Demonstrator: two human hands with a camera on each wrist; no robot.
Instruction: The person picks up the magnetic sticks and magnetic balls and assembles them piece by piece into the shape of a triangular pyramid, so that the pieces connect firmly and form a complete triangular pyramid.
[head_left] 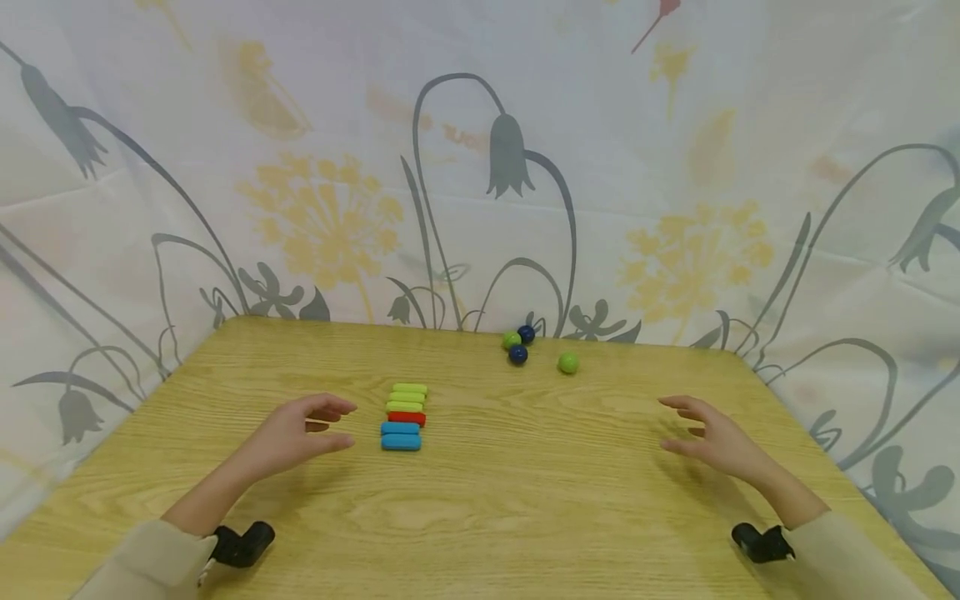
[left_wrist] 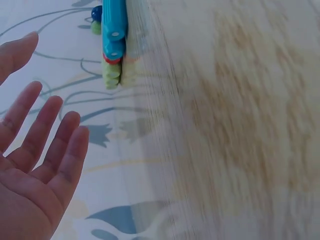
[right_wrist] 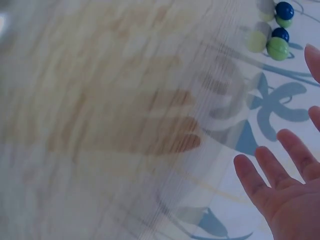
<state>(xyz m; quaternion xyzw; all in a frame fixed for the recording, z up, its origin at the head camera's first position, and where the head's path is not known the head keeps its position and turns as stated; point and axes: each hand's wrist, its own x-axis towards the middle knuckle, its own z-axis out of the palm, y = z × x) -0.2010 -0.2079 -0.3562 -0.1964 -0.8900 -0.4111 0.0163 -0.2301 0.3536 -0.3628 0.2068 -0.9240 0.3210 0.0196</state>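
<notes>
My left hand point(head_left: 296, 429) hovers over the left of the table with its fingers loosely spread and nothing in them. Just right of its fingertips lies a row of short coloured sticks: yellow-green ones point(head_left: 407, 397) at the far end, a red one point(head_left: 407, 418) in the middle, and two blue ones point(head_left: 401, 442) nearest me. My right hand point(head_left: 712, 439) is held above the right side, fingers relaxed, holding nothing. At the back are small shiny balls: two dark blue balls point(head_left: 518, 354) and a green ball point(head_left: 512, 340) clustered together, with another green ball point(head_left: 568, 362) a little to their right.
The wood-grain table point(head_left: 525, 517) reflects light in both wrist views. A white cloth point(head_left: 360, 125) printed with grey and yellow flowers hangs behind it and along both sides. Black wrist devices point(head_left: 242, 544) sit at both sleeve cuffs.
</notes>
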